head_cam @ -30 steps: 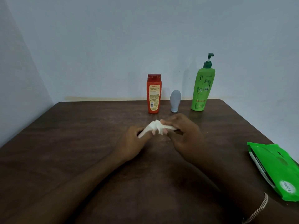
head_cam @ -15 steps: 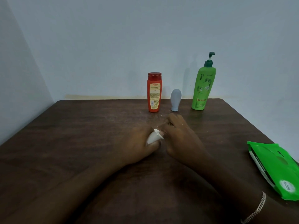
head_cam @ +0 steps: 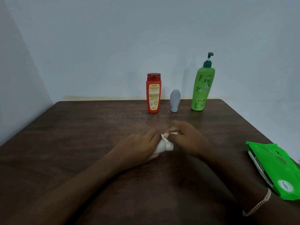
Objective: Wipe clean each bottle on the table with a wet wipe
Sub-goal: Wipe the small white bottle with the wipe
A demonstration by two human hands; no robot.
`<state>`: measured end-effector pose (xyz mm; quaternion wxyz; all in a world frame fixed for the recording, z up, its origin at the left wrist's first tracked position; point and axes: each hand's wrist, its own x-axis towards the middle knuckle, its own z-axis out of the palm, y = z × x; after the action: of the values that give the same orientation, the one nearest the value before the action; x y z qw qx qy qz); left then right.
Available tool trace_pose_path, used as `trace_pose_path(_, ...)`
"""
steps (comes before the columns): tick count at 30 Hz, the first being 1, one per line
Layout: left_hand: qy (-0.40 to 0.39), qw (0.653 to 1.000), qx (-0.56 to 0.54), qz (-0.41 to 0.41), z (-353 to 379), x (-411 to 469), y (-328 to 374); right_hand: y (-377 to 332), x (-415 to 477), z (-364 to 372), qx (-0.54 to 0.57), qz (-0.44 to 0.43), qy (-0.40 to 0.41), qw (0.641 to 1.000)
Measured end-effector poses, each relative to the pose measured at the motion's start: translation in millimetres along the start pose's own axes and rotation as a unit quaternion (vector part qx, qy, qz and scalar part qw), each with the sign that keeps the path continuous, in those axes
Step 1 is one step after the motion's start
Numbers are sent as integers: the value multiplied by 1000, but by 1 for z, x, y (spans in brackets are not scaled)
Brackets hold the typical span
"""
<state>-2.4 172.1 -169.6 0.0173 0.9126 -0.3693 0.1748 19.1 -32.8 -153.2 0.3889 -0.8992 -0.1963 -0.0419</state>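
Dark tabletop (head_cam: 81, 127), and at centre frame the wet wipe (head_cam: 163, 146) sat bunched, the left hand (head_cam: 138, 147) wrapped round it, the right hand (head_cam: 186, 140) pinching its top. Directly above stood the upright orange bottle (head_cam: 153, 93), grey bottle (head_cam: 175, 100) and green pump bottle (head_cam: 203, 88); the grey one lay nearest the right hand.

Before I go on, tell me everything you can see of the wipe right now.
The wipe is white and looks like soft, thin cloth, bunched into a compact wad rather than spread flat. Only part of it shows. The left hand holds its lower part, and the right hand pinches the crumpled top edge. It sits between the two hands low over the middle of the table. Whether it touches the tabletop cannot be told.
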Motion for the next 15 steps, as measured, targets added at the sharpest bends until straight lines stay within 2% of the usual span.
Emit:
trace_pose_path(1,2,1000,-4,6,0,1,2,3,0,-3,70,45,-40,996)
trace_pose_path(3,5,1000,-31,-5,-3,1,5,12,1,-6,226,103,-92,964)
trace_pose_path(5,10,996,-74,-55,-4,0,4,16,0,-7,400,135,-107,900)
trace_pose_path(7,22,989,-103,-101,-4,0,3,16,0,-3,516,142,-115,837)
trace_pose_path(13,3,982,-103,-156,-1,1,-2,7,0,17,589,144,-74,792)
trace_pose_path(15,7,978,-112,-174,2,1,-4,4,0,17,586,143,-63,795)
